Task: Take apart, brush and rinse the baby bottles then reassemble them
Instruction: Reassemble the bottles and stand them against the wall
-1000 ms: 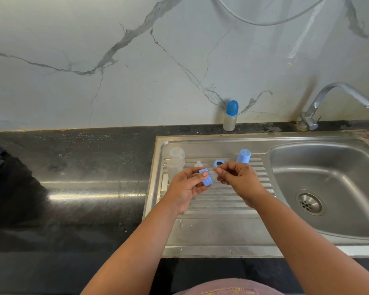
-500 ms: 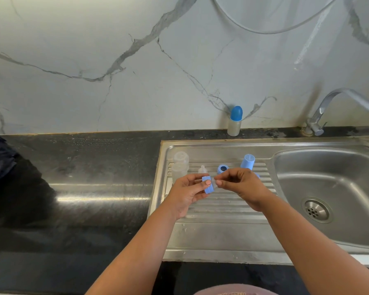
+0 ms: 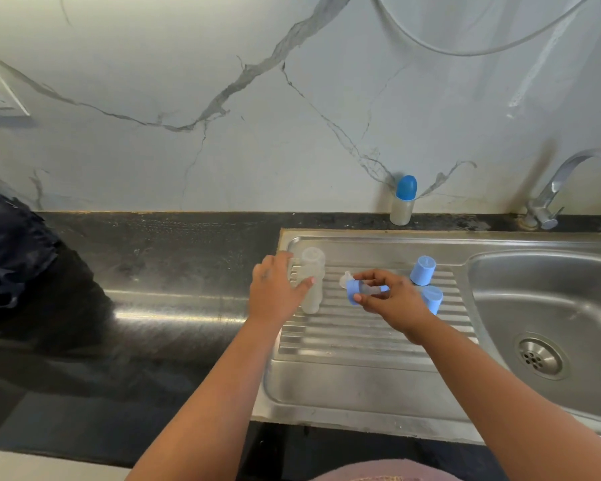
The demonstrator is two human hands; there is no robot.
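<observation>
A clear bottle body [image 3: 311, 300] stands on the ribbed drainboard [image 3: 361, 335]. My left hand [image 3: 276, 289] is around it, thumb across its front and fingers behind. To its right, my right hand [image 3: 394, 302] pinches a blue screw ring [image 3: 353, 294] with a clear teat [image 3: 370, 289] set in it, held sideways just above the drainboard. A loose clear teat [image 3: 344, 278] lies right behind the ring. Two blue caps [image 3: 423, 270] [image 3: 433, 300] stand by my right hand. Another bit of blue shows between my right fingers.
An assembled bottle with a blue cap [image 3: 404, 201] stands against the marble wall. The sink basin [image 3: 542, 300] with its drain [image 3: 539, 357] lies to the right, under the tap [image 3: 552, 194]. Black countertop [image 3: 170, 272] extends left, with a dark cloth [image 3: 11, 258] at its far end.
My left hand let go of the blue ring and moved left to the clear bottle. The right hand now holds the ring and teat alone. The camera tilted down.
</observation>
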